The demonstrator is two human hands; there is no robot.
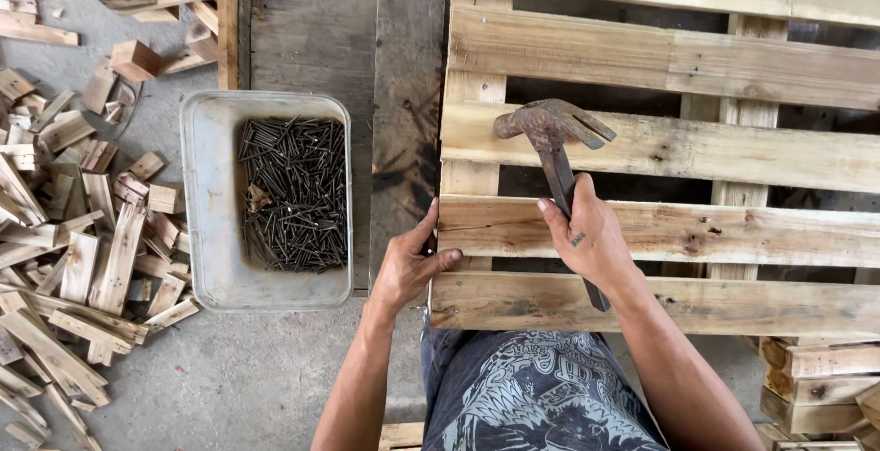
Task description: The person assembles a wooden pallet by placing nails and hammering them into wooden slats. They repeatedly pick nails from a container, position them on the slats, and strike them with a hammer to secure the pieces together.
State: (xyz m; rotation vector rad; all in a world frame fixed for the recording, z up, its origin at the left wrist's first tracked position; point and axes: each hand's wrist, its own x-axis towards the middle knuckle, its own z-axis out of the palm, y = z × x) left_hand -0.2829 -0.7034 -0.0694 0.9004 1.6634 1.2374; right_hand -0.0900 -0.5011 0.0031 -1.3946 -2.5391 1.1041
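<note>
Now the right hand (591, 240) grips a rusty claw hammer (553, 130) while the left hand (408, 266) pinches a pallet slat (733, 233) beside the grey nail tub (209, 203).

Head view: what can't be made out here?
- Left hand: whether its fingers pinch a nail against the pallet slat; too small, hidden by the hand itself.
- Hammer: the handle's middle is covered by the right hand.
- Pallet: its right and top parts are cut off by the frame edges.
- Tray of nails: single nails too small to count.
- Under the slats: in dark shadow.
</note>
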